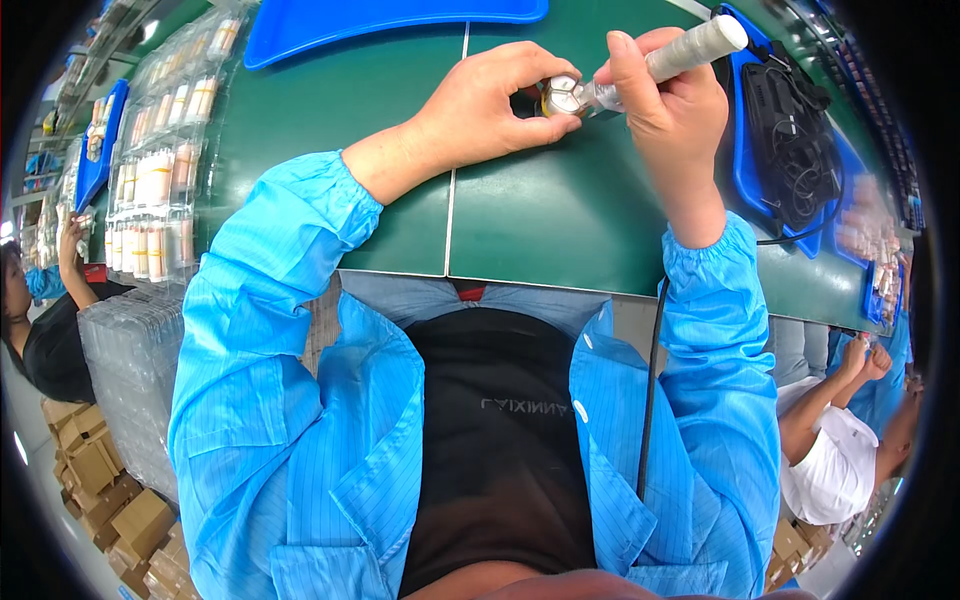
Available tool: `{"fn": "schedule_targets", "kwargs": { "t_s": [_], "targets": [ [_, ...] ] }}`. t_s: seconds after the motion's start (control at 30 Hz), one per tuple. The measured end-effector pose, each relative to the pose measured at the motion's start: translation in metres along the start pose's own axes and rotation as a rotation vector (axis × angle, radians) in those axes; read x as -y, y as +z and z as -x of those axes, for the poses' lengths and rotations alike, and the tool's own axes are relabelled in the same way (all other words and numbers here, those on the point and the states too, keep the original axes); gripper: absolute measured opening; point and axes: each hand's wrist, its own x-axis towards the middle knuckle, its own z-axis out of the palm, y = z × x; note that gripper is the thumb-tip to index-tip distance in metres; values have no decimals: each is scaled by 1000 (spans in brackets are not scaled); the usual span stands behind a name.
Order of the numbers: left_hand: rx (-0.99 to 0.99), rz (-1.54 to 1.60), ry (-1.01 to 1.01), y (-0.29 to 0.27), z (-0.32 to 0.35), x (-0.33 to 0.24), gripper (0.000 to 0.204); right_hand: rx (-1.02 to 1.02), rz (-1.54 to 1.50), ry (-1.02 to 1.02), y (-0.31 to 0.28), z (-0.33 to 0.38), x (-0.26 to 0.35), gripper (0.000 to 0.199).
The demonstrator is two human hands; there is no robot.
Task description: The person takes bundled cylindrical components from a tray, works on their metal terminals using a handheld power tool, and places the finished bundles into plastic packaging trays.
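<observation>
Near the middle of the green table, my left hand [480,105] pinches a small round piece [564,95] between thumb and fingers. Its pale top carries dark dividing lines, and a little yellow shows at its side. My right hand [672,115] grips a pen-like tool [702,48] with a thick, light grey cylindrical handle, its back end pointing up and right. The narrow front of the tool reaches the round piece's right edge; whether it touches cannot be made out. The right fingers partly cover the tool's middle.
A blue tray [390,25] lies at the far edge. On the left stand clear plastic trays [155,175] of small cylinders. At right, a blue tray [745,150] holds a black cabled item [795,145]. A black cord [650,400] hangs by my right sleeve. Other people sit on both sides.
</observation>
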Motion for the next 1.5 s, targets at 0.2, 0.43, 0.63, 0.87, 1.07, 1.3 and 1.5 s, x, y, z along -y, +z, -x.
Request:
{"fn": "schedule_targets", "kwargs": {
  "t_s": [0.2,0.43,0.63,0.87,1.07,1.3,1.5],
  "targets": [
    [60,-35,7,-3,3,-3,47,-167,-283,-2,-15,-10,10,20],
    [53,34,18,-6,5,-2,57,-72,-281,-17,-14,-10,2,21],
    [88,-56,-189,-1,6,-6,56,-8,-177,-99,-15,-10,-2,20],
    [59,-14,-101,-1,6,-2,45,80,-78,-144,-12,-9,-3,17],
    [39,-49,-53,-1,4,-3,39,50,-39,-21,-9,-6,-3,15],
    [22,-12,-69,1,5,-2,37,38,23,-18,-8,-2,0,15],
    [51,-19,-65,-1,2,-5,37,13,67,-192,-3,-2,-5,14]
  ]
}}
